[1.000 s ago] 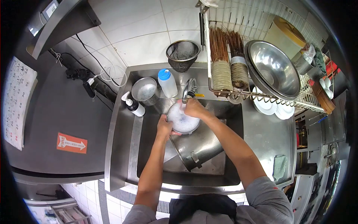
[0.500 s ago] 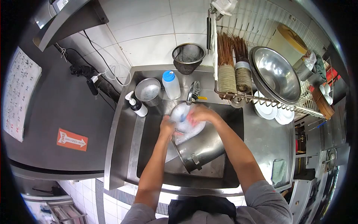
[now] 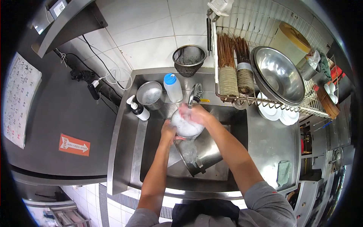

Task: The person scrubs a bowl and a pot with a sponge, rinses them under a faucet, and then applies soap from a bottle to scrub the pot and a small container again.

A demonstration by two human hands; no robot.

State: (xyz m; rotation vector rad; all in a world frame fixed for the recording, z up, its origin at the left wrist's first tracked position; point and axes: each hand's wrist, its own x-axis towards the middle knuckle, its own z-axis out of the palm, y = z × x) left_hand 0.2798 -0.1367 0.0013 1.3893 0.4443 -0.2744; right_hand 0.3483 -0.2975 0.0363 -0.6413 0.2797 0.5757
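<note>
A round vessel full of white suds (image 3: 187,128) is held under the faucet (image 3: 194,92), above a large metal pot (image 3: 206,151) lying tilted in the sink (image 3: 177,181). My left hand (image 3: 168,132) grips the left side of the sudsy vessel, fingers wrapped at its edge. My right hand (image 3: 192,113) is at its upper rim, just below the spout, blurred and partly foamy; whether it holds anything is hidden. Foam clings to the side of the large pot.
Left of the faucet stand a blue-capped bottle (image 3: 173,87), a metal container with suds (image 3: 150,95) and a pump bottle (image 3: 140,109). A strainer (image 3: 189,60) hangs behind. On the right are a rack with brushes (image 3: 228,75), metal bowls (image 3: 280,75), plates (image 3: 269,109) and a green cloth (image 3: 283,173).
My right hand has moved up and left from inside the vessel toward its upper rim. The vessel shows a rounder, foam-covered top, and foam has run onto the large pot.
</note>
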